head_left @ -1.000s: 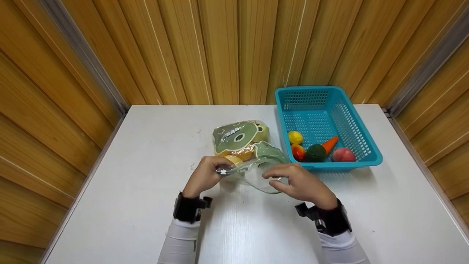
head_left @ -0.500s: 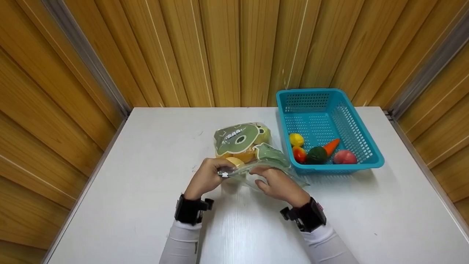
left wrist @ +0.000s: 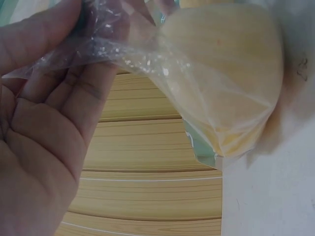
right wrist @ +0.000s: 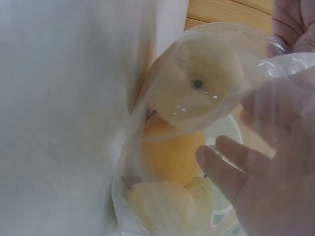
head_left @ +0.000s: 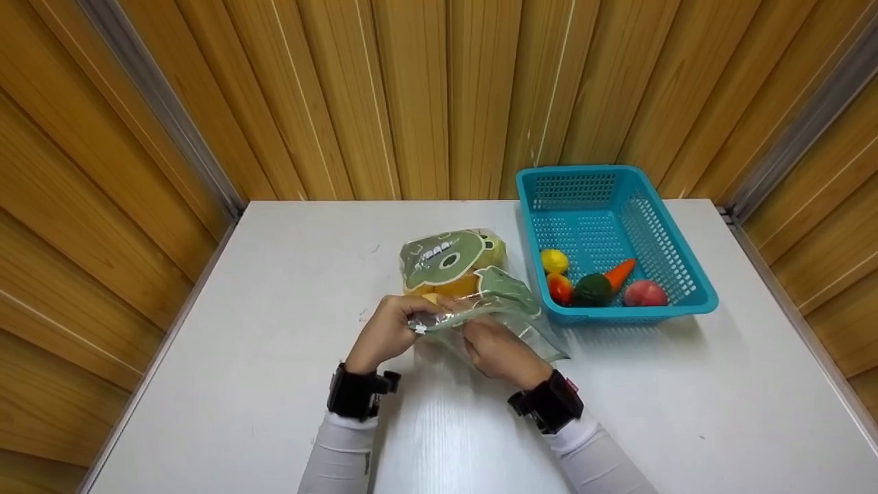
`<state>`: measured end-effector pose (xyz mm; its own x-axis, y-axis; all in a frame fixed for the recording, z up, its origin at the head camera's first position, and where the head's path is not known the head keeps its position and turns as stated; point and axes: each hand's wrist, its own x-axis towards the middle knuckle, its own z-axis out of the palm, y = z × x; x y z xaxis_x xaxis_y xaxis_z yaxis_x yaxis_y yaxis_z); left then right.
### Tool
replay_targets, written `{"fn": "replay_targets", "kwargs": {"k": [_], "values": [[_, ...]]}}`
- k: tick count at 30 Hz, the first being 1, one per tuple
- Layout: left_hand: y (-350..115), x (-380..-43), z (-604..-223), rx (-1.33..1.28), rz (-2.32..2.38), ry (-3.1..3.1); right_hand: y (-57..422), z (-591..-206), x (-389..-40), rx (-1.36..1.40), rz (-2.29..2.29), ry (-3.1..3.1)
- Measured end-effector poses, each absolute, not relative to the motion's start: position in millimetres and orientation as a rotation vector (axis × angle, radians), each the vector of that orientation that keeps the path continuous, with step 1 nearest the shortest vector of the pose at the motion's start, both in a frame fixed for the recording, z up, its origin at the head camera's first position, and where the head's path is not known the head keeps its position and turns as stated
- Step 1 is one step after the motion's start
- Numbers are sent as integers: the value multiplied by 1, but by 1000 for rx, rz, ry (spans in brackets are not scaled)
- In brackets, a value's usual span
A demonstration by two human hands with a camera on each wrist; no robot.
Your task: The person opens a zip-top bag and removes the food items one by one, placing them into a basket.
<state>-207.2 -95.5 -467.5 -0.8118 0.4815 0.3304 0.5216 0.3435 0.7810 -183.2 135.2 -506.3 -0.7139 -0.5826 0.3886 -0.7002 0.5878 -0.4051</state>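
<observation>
A clear zip bag (head_left: 449, 259) printed with a green cartoon face lies on the table, its mouth toward me. My left hand (head_left: 385, 334) pinches the bag's edge by the slider between thumb and fingers. Through the mouth reaches my right hand (head_left: 502, 351), its fingers inside and partly behind plastic. In the right wrist view those fingers extend beside an orange fruit (right wrist: 172, 153), gripping nothing. A pale yellow round fruit (right wrist: 194, 91) and a yellow pear-shaped fruit (right wrist: 161, 204) also lie in the bag. The left wrist view shows the pale round fruit (left wrist: 226, 73) close up, through the film.
A blue perforated basket (head_left: 634, 313) stands to the right of the bag. Inside it lie a lemon (head_left: 554, 261), a red-orange fruit (head_left: 559, 289), a dark green avocado-like piece (head_left: 592, 290), a carrot (head_left: 621, 274) and a peach (head_left: 645, 293). Wood-patterned walls (head_left: 411, 96) enclose the white table (head_left: 288, 274).
My right hand has moved left from the bag's right side and gone into its mouth. The left hand keeps its pinch on the edge. The basket's contents look the same.
</observation>
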Motion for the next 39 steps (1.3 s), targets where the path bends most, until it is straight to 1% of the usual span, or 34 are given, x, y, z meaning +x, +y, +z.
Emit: {"fn": "replay_targets", "kwargs": {"k": [4,11,19,25,29,30,32,35,39], "values": [[-95,-206,-466,-944,-1520,-2558,135,-513,-185,1138,817,-2583],[-95,-206,-467,-947,-1519,-2565,131,-506,-185,1183,783,-2591],[-96,-206,-467,-962,-1496,-2574,128,-506,-185,1043,651,-2611],[-96,-206,-468,-978,-1518,-2563,129,-499,-180,1065,700,-2609],[-96,-206,-468,-970,-1518,-2567,132,-499,-182,1103,521,-2488],[-96,-206,-468,-969,-1513,-2567,133,-499,-182,1104,370,-2457],[-96,-206,-468,-960,-1511,-2569,135,-499,-183,1076,216,-2403],[-95,-205,-466,-951,-1528,-2569,138,-499,-184,1034,176,-2423],[-95,-205,-465,-951,-1577,-2560,140,-498,-181,959,469,-2587]]}}
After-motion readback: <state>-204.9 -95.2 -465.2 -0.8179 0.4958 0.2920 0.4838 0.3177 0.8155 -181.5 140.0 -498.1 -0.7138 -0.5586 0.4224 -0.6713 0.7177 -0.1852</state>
